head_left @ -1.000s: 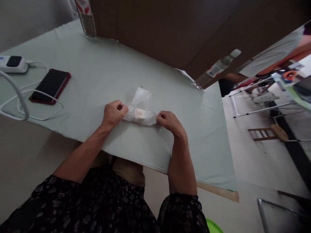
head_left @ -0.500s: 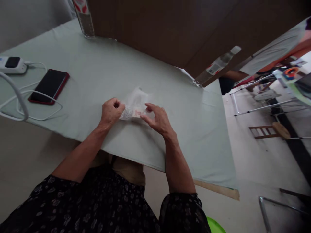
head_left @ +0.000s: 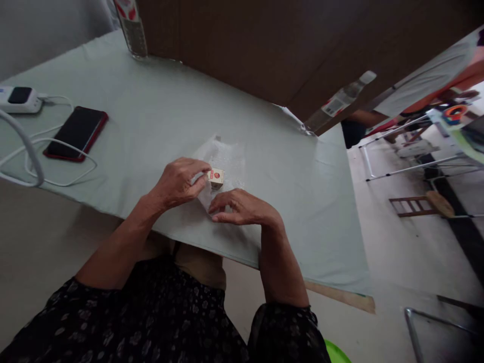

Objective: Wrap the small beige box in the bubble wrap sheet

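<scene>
A small cream box [head_left: 217,176] with a red mark lies on a sheet of clear bubble wrap [head_left: 231,160] on the pale green tablecloth. My left hand [head_left: 180,182] is at the box's left side, its thumb and fingertips pinching that end. Just below and right of the box, my right hand [head_left: 239,205] has curled fingers at the near edge of the bubble wrap, thumb and fingertips around that edge.
A dark phone [head_left: 76,133] with a red case and a white cable lie at the left, beside a white power strip [head_left: 18,100]. Behind stands a large brown cardboard panel [head_left: 242,45], with a plastic bottle [head_left: 338,103] at the right and another bottle [head_left: 132,33] at the left.
The bubble wrap is spread flatter and the box on it is uncovered. My left hand has moved right to the box, and my right hand has moved down to the wrap's near edge.
</scene>
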A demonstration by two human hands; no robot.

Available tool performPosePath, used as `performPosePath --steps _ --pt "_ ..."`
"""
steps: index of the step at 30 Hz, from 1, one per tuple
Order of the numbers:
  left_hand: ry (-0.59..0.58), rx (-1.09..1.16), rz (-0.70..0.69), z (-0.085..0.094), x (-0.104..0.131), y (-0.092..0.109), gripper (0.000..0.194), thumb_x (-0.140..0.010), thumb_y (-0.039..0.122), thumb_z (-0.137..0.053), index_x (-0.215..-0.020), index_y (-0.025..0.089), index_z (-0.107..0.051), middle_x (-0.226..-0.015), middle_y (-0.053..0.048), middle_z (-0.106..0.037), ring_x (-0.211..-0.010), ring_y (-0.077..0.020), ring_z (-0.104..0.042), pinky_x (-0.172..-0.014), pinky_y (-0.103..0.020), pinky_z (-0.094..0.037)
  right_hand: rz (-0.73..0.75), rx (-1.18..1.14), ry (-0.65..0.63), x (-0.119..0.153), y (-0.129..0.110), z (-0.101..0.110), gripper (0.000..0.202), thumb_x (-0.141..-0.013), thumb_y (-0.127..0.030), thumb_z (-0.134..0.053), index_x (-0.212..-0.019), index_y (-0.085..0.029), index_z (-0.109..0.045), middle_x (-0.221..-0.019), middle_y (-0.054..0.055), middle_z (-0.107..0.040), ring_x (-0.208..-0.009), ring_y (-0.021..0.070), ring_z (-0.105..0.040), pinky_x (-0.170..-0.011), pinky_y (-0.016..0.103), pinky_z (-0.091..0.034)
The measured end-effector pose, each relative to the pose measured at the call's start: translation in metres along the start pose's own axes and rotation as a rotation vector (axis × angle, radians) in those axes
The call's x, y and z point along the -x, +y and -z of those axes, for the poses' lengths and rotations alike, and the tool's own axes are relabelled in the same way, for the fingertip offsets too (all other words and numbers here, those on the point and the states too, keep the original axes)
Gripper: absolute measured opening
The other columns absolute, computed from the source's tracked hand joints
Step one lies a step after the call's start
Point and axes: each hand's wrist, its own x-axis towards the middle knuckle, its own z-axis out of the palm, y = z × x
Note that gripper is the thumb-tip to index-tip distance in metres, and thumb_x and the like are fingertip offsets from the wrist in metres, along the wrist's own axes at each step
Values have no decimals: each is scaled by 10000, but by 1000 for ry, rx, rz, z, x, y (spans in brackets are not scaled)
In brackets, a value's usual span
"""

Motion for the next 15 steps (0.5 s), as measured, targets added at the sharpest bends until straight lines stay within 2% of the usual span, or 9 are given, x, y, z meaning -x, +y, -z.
performPosePath --steps 2,3,5,6,8,10,12,15 --pt "-185 -28 81 7 2 -3 277 -872 399 -576 -1019 243 -752 -829 -27 -769 -761 -234 -705 -759 -350 -521 -49 -75 -45 1 1 1 239 -926 -418 -696 -1031 -234 -807 -966 22 -810 -793 164 -705 -759 291 -507" --pt "-265 -52 126 9 2 -6 282 -861 428 -601 -1011 250 -760 -762 -17 -754 -685 -222 -681 -683 -328 -493 -72 -98 -16 2 3 2 237 -933 -409 -678 -1017 -227 -804 -906 13 -800 -752 154 -688 -725 278 -494" --pt "-347 -103 191 12 4 -13 273 -839 447 -634 -985 258 -767 -705 -10 -735 -625 -212 -652 -612 -308 -444 -125 -102 169 1 8 3 228 -951 -368 -627 -950 -209 -791 -801 3 -760 -698 143 -650 -689 271 -476" --pt "-339 -126 211 12 5 -16 264 -835 433 -638 -989 260 -765 -712 -11 -736 -632 -213 -652 -612 -307 -441 -155 -79 308 0 11 3 225 -952 -353 -614 -924 -202 -779 -781 6 -744 -688 145 -637 -691 278 -477" --pt "-258 -159 205 10 7 -20 280 -832 390 -637 -1047 254 -754 -818 -32 -756 -730 -233 -681 -680 -323 -480 -192 -1 586 -4 20 0 198 -924 -351 -647 -986 -202 -762 -913 40 -767 -771 172 -660 -748 313 -507" --pt "-174 -176 127 4 9 -21 350 -821 365 -655 -1136 232 -730 -1020 -81 -762 -946 -286 -699 -845 -379 -521 -177 93 713 -12 29 -6 366 -854 -369 -740 -1188 -223 -721 -1230 99 -747 -1015 238 -688 -873 376 -538" --pt "-167 -182 42 -5 10 -21 402 -799 372 -697 -1169 215 -709 -1206 -128 -721 -1166 -347 -644 -1012 -451 -488 -150 160 675 -21 37 -13 573 -801 -349 -793 -1344 -240 -646 -1428 130 -663 -1223 292 -643 -1000 447 -524" --pt "-250 -203 46 -18 12 -24 484 -752 419 -768 -1182 215 -680 -1345 -155 -659 -1315 -399 -550 -1117 -519 -413 -180 227 614 -26 50 -14 557 -816 -303 -768 -1352 -226 -640 -1391 143 -690 -1263 313 -636 -1094 503 -477"
